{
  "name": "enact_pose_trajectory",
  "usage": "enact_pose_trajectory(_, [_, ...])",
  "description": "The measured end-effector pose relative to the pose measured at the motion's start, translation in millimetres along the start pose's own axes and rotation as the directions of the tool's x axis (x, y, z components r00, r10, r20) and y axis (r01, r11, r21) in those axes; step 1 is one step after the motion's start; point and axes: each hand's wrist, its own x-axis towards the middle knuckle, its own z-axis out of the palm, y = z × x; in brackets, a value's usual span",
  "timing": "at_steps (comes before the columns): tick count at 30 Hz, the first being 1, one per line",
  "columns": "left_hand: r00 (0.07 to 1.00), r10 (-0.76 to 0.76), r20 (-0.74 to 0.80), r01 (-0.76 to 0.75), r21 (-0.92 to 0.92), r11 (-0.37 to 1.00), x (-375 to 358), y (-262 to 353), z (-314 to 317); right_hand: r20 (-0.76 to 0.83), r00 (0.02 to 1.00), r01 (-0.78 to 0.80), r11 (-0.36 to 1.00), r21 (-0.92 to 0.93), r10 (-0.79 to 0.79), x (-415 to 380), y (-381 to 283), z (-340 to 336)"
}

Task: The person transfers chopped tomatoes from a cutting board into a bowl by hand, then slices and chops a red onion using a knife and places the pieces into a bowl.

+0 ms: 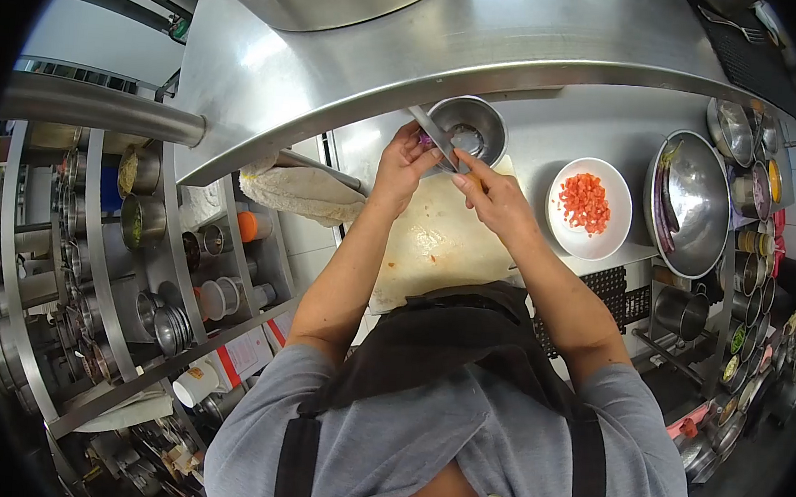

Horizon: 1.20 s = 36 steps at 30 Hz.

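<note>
My right hand (498,200) is closed round the handle of a kitchen knife (434,136), whose broad blade slants up and left across the near-left rim of a steel bowl (490,126). My left hand (402,167) grips a small purple piece of what looks like red onion (423,139), close against the blade and mostly hidden by fingers and steel. Both hands are above the far end of a pale cutting board (432,223), which carries a few orange-red scraps and wet marks.
Right of the board stands a white bowl (554,230) of diced tomato (585,203). Beyond it, a large steel bowl (703,214) holds long dark purple vegetables (667,207). A raised steel shelf (487,33) overhangs the far side. At left, a cloth (296,192) hangs beside pan racks.
</note>
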Motion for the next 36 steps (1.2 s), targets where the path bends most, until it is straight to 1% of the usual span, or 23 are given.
enact_pose_trajectory(4, [1.000, -0.015, 0.003, 0.015, 0.010, 1.000, -1.6, 3.0, 8.4, 0.000, 1.000, -0.013, 0.998, -0.066, 0.013, -4.2, 2.0, 0.6])
enact_pose_trajectory(5, [1.000, 0.003, -0.013, -0.003, 0.007, 1.000, 0.1, 0.5, 8.7, 0.000, 1.000, -0.024, 0.996, -0.088, 0.024, -4.8, 1.4, -0.2])
enact_pose_trajectory(7, [0.999, 0.021, -0.027, -0.021, 0.003, 1.000, 4.8, -3.3, 7.9, 0.004, 0.999, -0.039, 0.997, -0.063, 0.040, -8.5, -3.1, -2.7])
enact_pose_trajectory(9, [0.997, 0.070, -0.043, -0.071, -0.021, 0.997, 9.4, -3.4, 5.5, 0.009, 0.998, -0.054, 0.998, -0.036, 0.054, -15.4, -8.8, -5.4])
enact_pose_trajectory(11, [0.996, 0.076, -0.050, -0.077, -0.022, 0.997, 12.4, -1.0, 2.1, 0.064, 0.986, -0.156, 0.988, -0.019, 0.157, -26.7, -11.1, -10.8])
enact_pose_trajectory(14, [0.995, 0.076, -0.070, -0.077, -0.020, 0.997, 11.2, -0.4, -0.7, 0.071, 0.977, -0.199, 0.979, -0.049, 0.202, -44.4, -7.1, -13.5])
enact_pose_trajectory(18, [0.996, 0.067, -0.066, -0.068, -0.015, 0.998, 7.1, -2.6, 3.3, 0.066, 0.980, -0.183, 0.980, -0.076, 0.188, -47.8, 0.0, -12.1])
enact_pose_trajectory(20, [0.995, 0.073, -0.063, -0.073, -0.002, 0.997, 6.1, -2.4, 9.6, 0.011, 0.989, -0.149, 0.988, -0.024, 0.150, -33.2, -3.9, -6.7])
enact_pose_trajectory(22, [0.995, 0.084, -0.058, -0.083, 0.020, 0.996, 5.8, 1.2, 9.2, 0.008, 0.989, -0.148, 0.989, -0.009, 0.148, -16.8, -8.7, 2.5])
enact_pose_trajectory(24, [0.998, 0.066, 0.017, -0.068, 0.130, 0.989, 5.3, 1.3, 4.7, 0.013, 0.989, -0.149, 0.989, -0.006, 0.149, 1.4, -4.2, 2.3])
enact_pose_trajectory(25, [0.997, 0.070, 0.013, -0.071, 0.131, 0.989, 1.0, -7.1, 7.6, -0.006, 0.976, -0.215, 0.972, 0.097, 0.217, 12.8, 0.5, 2.7])
enact_pose_trajectory(26, [0.995, 0.075, 0.059, -0.080, 0.086, 0.993, -7.6, -19.4, 15.9, -0.017, 0.958, -0.276, 0.940, 0.203, 0.285, 21.1, 4.8, 4.0])
enact_pose_trajectory(27, [0.991, 0.079, 0.108, -0.085, 0.044, 0.995, -14.4, -24.7, 22.5, -0.014, 0.959, -0.274, 0.939, 0.209, 0.283, 24.2, 6.2, 1.6])
enact_pose_trajectory(28, [0.995, 0.037, 0.088, -0.039, 0.017, 0.999, -15.4, -26.3, 23.8, 0.037, 0.958, -0.282, 0.914, 0.290, 0.284, 25.6, 8.3, -5.0])
enact_pose_trajectory(29, [0.995, 0.041, 0.092, -0.042, 0.014, 0.999, -10.9, -24.7, 19.9, 0.084, 0.956, -0.292, 0.885, 0.361, 0.281, 27.1, 10.1, -11.3])
enact_pose_trajectory(30, [0.995, -0.028, 0.096, 0.027, 0.010, 1.000, -7.0, -22.6, 13.6, 0.082, 0.948, -0.315, 0.871, 0.378, 0.308, 21.8, 4.8, -12.2])
enact_pose_trajectory(31, [0.991, -0.095, 0.096, 0.095, 0.004, 0.995, -5.8, -19.4, 9.2, 0.083, 0.946, -0.320, 0.874, 0.367, 0.312, 15.6, 4.8, -14.8])
enact_pose_trajectory(32, [0.991, -0.092, 0.093, 0.092, -0.003, 0.996, -5.3, -15.5, 4.3, 0.048, 0.956, -0.291, 0.910, 0.297, 0.290, 10.8, 5.1, -17.4])
enact_pose_trajectory(33, [0.983, -0.147, 0.112, 0.149, -0.008, 0.989, -4.6, -5.0, 0.6, 0.014, 0.965, -0.258, 0.938, 0.230, 0.262, 7.6, 5.5, -18.8])
enact_pose_trajectory(34, [0.970, -0.206, 0.132, 0.209, -0.006, 0.978, -5.2, 1.4, -2.4, 0.015, 0.965, -0.258, 0.937, 0.235, 0.262, 3.4, 7.3, -20.7])
enact_pose_trajectory(35, [0.968, -0.211, 0.133, 0.213, -0.001, 0.977, -6.9, 1.8, -4.6, -0.024, 0.984, -0.175, 0.984, 0.034, 0.175, -1.8, 10.3, -23.8])
enact_pose_trajectory(36, [0.962, -0.210, 0.176, 0.218, -0.031, 0.975, -8.4, 1.6, -5.2, -0.038, 0.991, -0.133, 0.989, -0.068, 0.131, -7.0, 11.0, -24.7])
